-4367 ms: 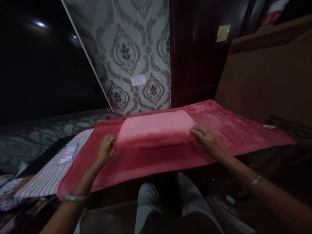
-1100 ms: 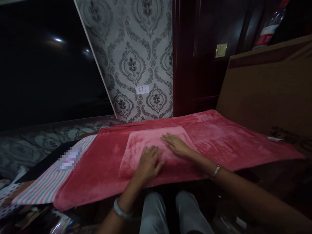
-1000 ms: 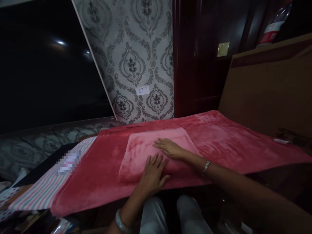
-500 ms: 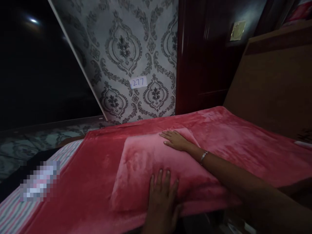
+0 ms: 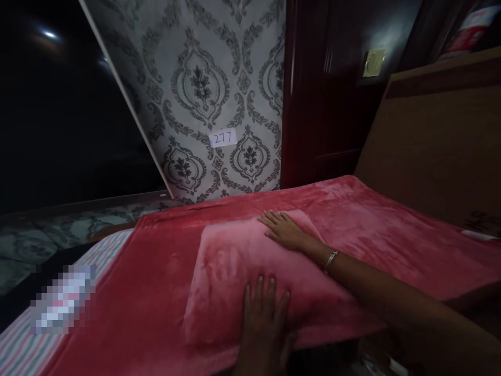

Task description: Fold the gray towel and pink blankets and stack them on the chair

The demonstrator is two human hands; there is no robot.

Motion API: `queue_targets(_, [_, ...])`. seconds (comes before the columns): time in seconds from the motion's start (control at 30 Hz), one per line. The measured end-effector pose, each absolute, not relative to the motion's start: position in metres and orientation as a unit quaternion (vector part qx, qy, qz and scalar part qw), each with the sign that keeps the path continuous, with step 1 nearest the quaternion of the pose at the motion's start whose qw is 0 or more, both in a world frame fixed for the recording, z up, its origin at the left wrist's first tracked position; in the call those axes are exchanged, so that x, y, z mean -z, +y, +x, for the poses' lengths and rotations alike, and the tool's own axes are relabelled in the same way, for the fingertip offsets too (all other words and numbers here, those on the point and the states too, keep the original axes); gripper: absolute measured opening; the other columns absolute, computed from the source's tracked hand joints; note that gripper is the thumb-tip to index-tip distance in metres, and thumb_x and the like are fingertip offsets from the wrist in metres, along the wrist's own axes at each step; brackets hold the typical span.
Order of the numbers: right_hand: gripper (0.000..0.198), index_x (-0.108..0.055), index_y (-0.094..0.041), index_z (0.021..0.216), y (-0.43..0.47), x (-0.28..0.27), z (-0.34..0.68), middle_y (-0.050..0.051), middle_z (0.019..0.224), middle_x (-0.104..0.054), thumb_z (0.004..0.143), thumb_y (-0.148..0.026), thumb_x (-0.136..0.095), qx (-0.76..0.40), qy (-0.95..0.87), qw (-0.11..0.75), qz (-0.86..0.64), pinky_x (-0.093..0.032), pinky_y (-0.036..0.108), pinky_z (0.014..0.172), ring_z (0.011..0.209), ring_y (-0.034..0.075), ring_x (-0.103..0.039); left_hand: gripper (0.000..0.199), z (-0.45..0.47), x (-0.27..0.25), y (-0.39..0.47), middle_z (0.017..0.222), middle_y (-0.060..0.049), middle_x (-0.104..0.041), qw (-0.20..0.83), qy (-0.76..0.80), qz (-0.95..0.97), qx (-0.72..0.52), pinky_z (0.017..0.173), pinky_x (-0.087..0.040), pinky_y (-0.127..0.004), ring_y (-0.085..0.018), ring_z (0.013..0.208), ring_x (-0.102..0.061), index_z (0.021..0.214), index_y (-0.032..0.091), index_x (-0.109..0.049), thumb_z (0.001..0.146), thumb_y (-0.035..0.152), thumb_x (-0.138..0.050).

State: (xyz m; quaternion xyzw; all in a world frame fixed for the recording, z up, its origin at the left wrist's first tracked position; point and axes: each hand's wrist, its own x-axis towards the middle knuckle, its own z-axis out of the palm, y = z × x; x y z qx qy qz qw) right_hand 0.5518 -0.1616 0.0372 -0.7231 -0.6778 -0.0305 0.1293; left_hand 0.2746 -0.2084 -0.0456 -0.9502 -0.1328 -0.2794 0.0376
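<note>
A folded piece of pink plush fabric (image 5: 223, 266) lies flat on a larger red-pink plush blanket (image 5: 129, 292). My left hand (image 5: 264, 313) rests palm down on its near edge, fingers spread and pointing away from me. Toward its far right corner, my right hand (image 5: 284, 230) lies flat with the fingers stretched out to the left. A silver bracelet (image 5: 331, 260) circles the right wrist. Both palms are hidden against the cloth, and neither hand grips anything. Whether the folded piece is separate from the blanket or part of it, I cannot tell.
Striped cloth (image 5: 31, 337) shows at the left, beneath a pixelated patch. A large dark screen (image 5: 70, 115) stands behind it. Patterned wallpaper (image 5: 201, 78) bears a paper marked 277 (image 5: 223, 138). Brown cardboard (image 5: 434, 141) leans at the right.
The view has tipped up slightly, so the scene sits a little lower. Both hands stay flat on the folded fabric, with almost no shift across it.
</note>
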Motion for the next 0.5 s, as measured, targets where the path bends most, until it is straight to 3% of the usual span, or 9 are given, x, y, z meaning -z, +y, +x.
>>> queue_targets(0.1, [0.058,-0.038,-0.028,0.158,-0.184,-0.043,0.521,0.012,0.167,-0.024,0.103,-0.044,-0.04,0.01,-0.724,0.129,-0.678,-0.016,0.061,0.123,0.154,0.033,-0.02,0.066,0.261,0.031,-0.203,0.159,-0.01,-0.043,-0.061,-0.134,-0.931,0.333,0.116,-0.038,-0.058,-0.031,0.147,-0.039,0.157,0.029,-0.035,0.093,0.031,-0.051])
queue_targets(0.2, [0.056,-0.038,-0.029,0.157,-0.21,-0.039,0.486,0.01,0.166,-0.027,0.103,-0.043,-0.042,-0.035,-0.789,0.14,-0.597,-0.016,0.06,0.123,0.155,0.029,-0.019,0.051,0.257,-0.009,-0.188,0.143,-0.008,-0.061,-0.169,-0.207,-0.886,0.379,0.111,-0.048,-0.046,-0.022,0.133,-0.056,0.148,0.026,-0.051,0.101,0.025,-0.031])
queue_targets(0.27, [0.059,-0.041,-0.027,0.156,-0.223,-0.034,0.468,0.011,0.164,-0.031,0.101,-0.046,-0.048,-0.039,-0.817,0.16,-0.552,-0.013,0.059,0.124,0.155,0.029,-0.018,0.049,0.267,-0.043,-0.171,0.146,-0.007,-0.059,-0.187,-0.213,-0.897,0.339,0.118,-0.041,-0.045,-0.021,0.137,-0.053,0.144,0.023,-0.055,0.103,0.029,-0.029])
queue_targets(0.37, [0.061,-0.045,-0.026,0.154,-0.234,-0.028,0.454,0.01,0.161,-0.039,0.099,-0.05,-0.052,-0.034,-0.845,0.184,-0.501,-0.007,0.055,0.126,0.154,0.028,-0.02,0.051,0.297,-0.078,-0.135,0.157,-0.006,-0.046,-0.135,-0.189,-0.957,0.174,0.126,-0.025,-0.048,-0.021,0.149,-0.037,0.15,0.025,-0.048,0.101,0.037,-0.038])
queue_targets(0.5, [0.061,-0.039,-0.028,0.157,-0.239,-0.024,0.452,0.007,0.164,-0.034,0.101,-0.049,-0.048,-0.062,-0.838,0.197,-0.505,-0.007,0.053,0.127,0.155,0.025,-0.017,0.053,0.325,-0.074,-0.081,0.163,-0.003,-0.034,-0.028,-0.182,-0.982,0.036,0.125,-0.009,-0.059,-0.022,0.154,-0.023,0.153,0.035,-0.04,0.101,0.044,-0.039])
